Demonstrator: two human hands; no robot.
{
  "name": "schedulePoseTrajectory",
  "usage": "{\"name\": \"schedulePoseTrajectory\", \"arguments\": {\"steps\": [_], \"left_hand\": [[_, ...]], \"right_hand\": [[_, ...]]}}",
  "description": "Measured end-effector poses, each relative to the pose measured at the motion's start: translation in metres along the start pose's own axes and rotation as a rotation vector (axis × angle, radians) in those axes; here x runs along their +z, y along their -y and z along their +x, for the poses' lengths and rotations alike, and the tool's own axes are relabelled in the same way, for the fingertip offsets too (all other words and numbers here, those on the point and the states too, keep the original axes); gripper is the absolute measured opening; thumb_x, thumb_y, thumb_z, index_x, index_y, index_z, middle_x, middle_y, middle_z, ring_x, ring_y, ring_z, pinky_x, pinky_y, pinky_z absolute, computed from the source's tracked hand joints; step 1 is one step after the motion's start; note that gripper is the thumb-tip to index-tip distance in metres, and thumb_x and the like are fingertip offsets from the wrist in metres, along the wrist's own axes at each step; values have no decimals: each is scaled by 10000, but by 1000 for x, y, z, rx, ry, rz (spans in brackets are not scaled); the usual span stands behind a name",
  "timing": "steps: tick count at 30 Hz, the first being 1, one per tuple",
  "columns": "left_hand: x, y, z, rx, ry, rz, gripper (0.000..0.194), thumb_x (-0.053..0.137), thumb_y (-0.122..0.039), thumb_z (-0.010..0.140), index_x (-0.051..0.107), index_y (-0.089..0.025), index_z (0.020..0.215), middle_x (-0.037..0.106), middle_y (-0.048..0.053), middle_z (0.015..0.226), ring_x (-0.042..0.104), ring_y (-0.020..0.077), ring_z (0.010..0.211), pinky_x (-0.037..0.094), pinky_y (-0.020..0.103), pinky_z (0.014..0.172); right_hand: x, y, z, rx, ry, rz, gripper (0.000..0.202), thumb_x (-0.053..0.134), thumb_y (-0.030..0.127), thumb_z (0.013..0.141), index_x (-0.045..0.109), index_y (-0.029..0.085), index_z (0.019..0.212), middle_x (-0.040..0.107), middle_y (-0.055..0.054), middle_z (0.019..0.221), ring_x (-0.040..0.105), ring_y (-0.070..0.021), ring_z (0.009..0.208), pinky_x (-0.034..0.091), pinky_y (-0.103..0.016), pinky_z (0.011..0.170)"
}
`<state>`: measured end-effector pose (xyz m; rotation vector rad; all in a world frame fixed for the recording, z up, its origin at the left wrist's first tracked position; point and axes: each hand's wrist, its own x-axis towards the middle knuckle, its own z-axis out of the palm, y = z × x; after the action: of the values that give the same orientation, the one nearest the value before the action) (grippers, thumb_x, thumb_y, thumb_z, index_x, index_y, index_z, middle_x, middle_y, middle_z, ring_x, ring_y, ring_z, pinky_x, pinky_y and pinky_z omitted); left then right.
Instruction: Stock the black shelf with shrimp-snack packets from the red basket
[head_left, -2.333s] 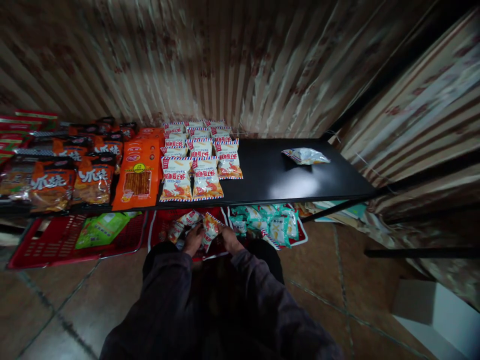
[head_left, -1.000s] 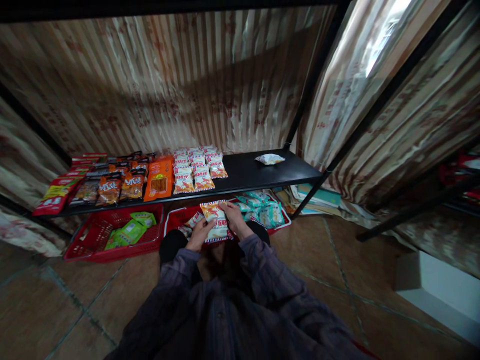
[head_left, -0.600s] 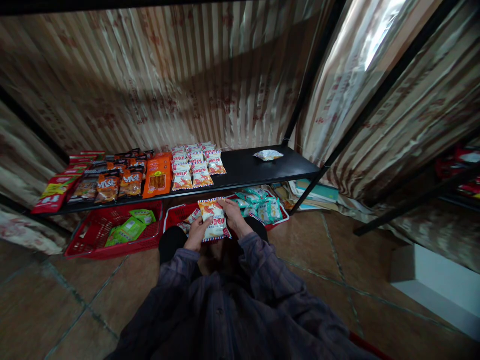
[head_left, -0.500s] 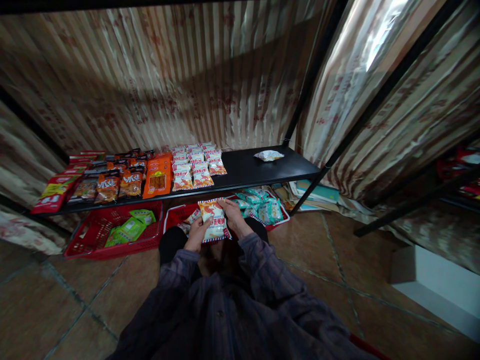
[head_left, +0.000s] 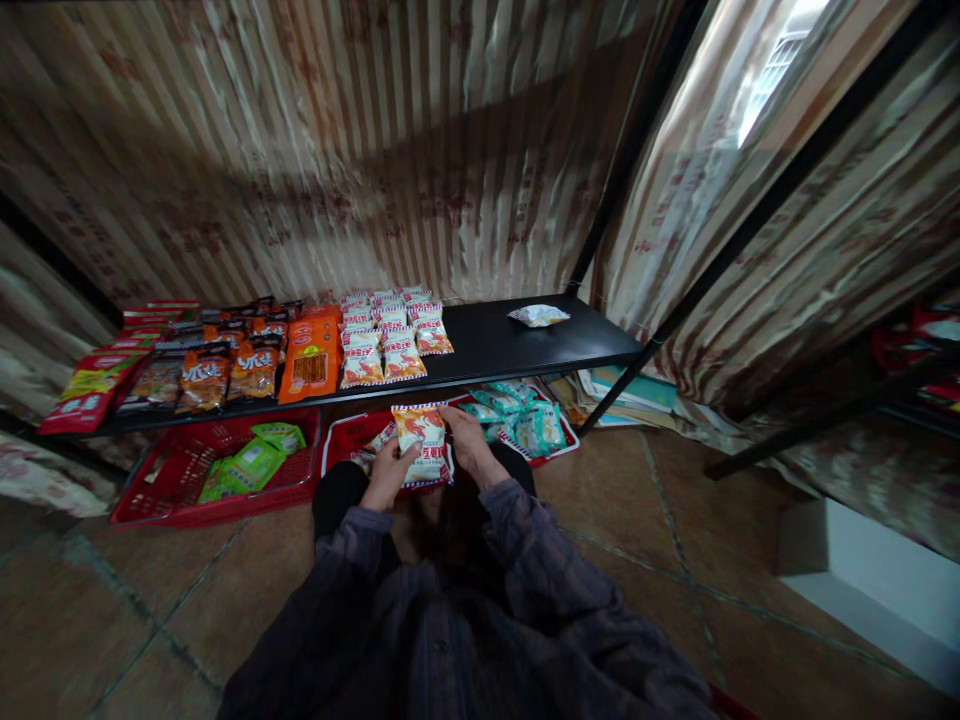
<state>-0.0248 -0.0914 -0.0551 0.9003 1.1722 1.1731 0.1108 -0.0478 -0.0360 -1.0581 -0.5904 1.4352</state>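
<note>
In the head view, both hands hold one white-and-orange snack bag (head_left: pixel 422 450) in front of the person's knees: the left hand (head_left: pixel 387 476) grips its left side with the thumb over the front, and the right hand (head_left: pixel 466 436) has its upper right corner. The bag's orange end points away from the person and its white end toward them. Just beyond the left hand, partly behind the bag, a red basket (head_left: pixel 343 436) contains more bags with similar printing. Right of the right hand, teal packs (head_left: pixel 517 420) lie heaped in a red container with a pale rim (head_left: pixel 573 443); whether it is separate from the basket is hidden. Well to the left of the hands, another basket, red and perforated (head_left: pixel 166 448), holds green packs (head_left: pixel 251 462). Beyond the hands runs a black shelf (head_left: pixel 491 345). On it, ahead and slightly left of the hands, stand rows of white-and-orange bags (head_left: pixel 384 350), text uppermost; farther left come orange packets (head_left: pixel 310 352), black-and-orange packets (head_left: pixel 229 370) and red-and-yellow packets (head_left: pixel 88 388). A single pale bag (head_left: pixel 538 316) lies on the shelf beyond and to the right of the hands, apart from the rows. Farther right, papers (head_left: pixel 626 390) are stacked beneath the shelf's end, and a white box (head_left: pixel 874 565) sits on the tiled floor (head_left: pixel 607 580).
</note>
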Motion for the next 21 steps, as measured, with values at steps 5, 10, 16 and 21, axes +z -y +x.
{"name": "schedulePoseTrajectory", "arguments": {"steps": [5,10,16,21], "left_hand": [[-2,-2,1,-28,35,-78,540,813,-373,521,610,-145,967,714,73,869,670,231,802,533,356,747],[-2,-2,3,-72,31,-177,542,794,-434,548,619,-130,961,712,79,825,674,225,761,538,357,731],[0,-5,18,-58,-160,-278,492,792,-397,570,625,-132,950,710,66,776,669,189,671,541,344,702],[2,-14,28,-23,-272,-360,353,750,-336,644,624,-140,909,707,48,758,659,154,630,537,299,665]], "right_hand": [[3,-5,6,12,-50,12,236,753,373,575,626,176,602,654,-1,528,597,-164,519,480,-276,527],[7,-3,9,26,-6,-20,229,739,378,601,630,176,600,653,2,539,583,-152,509,468,-266,510],[5,-10,4,111,97,-54,348,744,472,592,677,189,784,697,-10,682,618,-155,604,492,-270,580],[-6,-15,-7,75,154,-128,389,770,479,562,693,200,821,696,-24,835,621,-158,741,500,-278,658]]}}
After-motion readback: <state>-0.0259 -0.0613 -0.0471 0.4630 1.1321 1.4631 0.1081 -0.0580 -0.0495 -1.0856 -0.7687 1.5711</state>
